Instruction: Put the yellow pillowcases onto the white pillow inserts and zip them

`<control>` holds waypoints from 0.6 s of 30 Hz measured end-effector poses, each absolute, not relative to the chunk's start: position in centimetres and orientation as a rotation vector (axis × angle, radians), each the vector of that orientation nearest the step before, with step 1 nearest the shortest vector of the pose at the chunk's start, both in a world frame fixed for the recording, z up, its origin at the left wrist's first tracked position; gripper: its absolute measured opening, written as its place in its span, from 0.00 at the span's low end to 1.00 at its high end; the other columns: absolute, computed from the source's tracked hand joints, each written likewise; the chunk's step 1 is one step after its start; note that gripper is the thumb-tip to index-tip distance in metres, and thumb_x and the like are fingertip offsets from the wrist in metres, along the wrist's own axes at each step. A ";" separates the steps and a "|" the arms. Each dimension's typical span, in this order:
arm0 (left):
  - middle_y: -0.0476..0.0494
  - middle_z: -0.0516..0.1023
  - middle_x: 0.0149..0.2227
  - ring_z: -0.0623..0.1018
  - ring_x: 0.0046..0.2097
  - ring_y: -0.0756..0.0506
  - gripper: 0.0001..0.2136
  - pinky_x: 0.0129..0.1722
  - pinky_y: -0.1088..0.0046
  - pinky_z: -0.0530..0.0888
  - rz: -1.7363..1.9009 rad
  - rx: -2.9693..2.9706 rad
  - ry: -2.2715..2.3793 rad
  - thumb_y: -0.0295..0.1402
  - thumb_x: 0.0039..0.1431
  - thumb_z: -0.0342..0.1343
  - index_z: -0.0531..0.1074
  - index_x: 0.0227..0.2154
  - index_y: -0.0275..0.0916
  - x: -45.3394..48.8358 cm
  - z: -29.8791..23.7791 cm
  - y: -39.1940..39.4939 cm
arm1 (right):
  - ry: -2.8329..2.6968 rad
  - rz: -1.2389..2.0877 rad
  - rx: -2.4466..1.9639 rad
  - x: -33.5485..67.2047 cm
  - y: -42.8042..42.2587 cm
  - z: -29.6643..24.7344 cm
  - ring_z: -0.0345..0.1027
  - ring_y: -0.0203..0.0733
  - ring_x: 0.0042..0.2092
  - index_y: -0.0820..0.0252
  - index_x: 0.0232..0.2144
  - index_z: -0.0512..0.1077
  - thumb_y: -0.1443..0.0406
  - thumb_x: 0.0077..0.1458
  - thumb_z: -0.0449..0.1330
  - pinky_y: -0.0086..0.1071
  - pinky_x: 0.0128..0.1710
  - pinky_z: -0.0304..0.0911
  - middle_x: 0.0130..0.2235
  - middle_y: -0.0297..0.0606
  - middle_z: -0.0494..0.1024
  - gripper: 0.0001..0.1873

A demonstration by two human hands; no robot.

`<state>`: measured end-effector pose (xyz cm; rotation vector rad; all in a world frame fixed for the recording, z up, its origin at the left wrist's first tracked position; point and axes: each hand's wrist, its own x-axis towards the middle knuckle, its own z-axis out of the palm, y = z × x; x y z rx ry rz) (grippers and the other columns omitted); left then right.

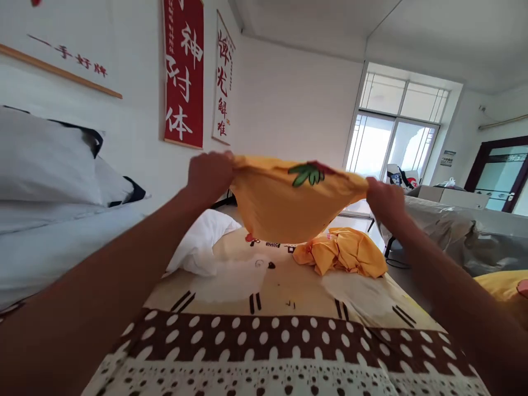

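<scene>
An orange-yellow cloth (pixel 289 212) with a green leaf print is stretched in the air between my two hands. My left hand (pixel 211 175) is closed on its left upper corner, my right hand (pixel 385 201) on the right one. The cloth sags in the middle, above a bed covered by a cartoon-print sheet (pixel 284 294). Whether it is a pillowcase or another piece of fabric, I cannot tell. Beyond it, a crumpled orange cloth (pixel 344 253) lies on the sheet. My fingertips are partly hidden by the hands and blurred.
White bedding (pixel 206 236) lies at the bed's left edge, with white pillows (pixel 45 159) stacked farther left. A plastic-covered piece of furniture (pixel 466 225) stands on the right. Another yellow cloth (pixel 501 289) shows at the right edge. Scrolls (pixel 184 82) hang on the wall.
</scene>
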<state>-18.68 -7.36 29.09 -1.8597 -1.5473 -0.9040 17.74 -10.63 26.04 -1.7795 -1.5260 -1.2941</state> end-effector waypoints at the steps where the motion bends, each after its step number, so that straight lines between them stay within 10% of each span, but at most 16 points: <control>1: 0.27 0.70 0.46 0.68 0.54 0.29 0.19 0.47 0.55 0.63 -1.002 -1.741 -1.544 0.27 0.62 0.33 0.62 0.44 0.16 -18.7 32.2 -8.1 | -1.313 -1.321 -1.699 17.5 -11.4 29.4 0.66 0.41 0.28 0.66 0.39 0.69 0.69 0.57 0.46 0.30 0.27 0.50 0.29 0.43 0.74 0.13; 6: 0.36 0.64 0.46 0.58 0.56 0.27 0.25 0.45 0.58 0.54 -1.052 -1.524 -1.551 0.27 0.58 0.26 0.55 0.45 0.03 -19.1 37.2 -10.5 | -1.067 -1.307 -1.545 17.0 -13.3 34.0 0.63 0.40 0.28 0.65 0.42 0.66 0.68 0.56 0.47 0.30 0.27 0.45 0.27 0.40 0.71 0.12; 18: 0.35 0.71 0.40 0.69 0.52 0.34 0.16 0.47 0.60 0.64 -0.768 -1.766 -1.478 0.23 0.58 0.38 0.70 0.36 0.19 -20.7 32.6 -5.7 | -1.573 -1.099 -1.971 15.2 -7.7 29.6 0.71 0.48 0.35 0.60 0.41 0.68 0.68 0.57 0.47 0.31 0.29 0.53 0.32 0.45 0.75 0.12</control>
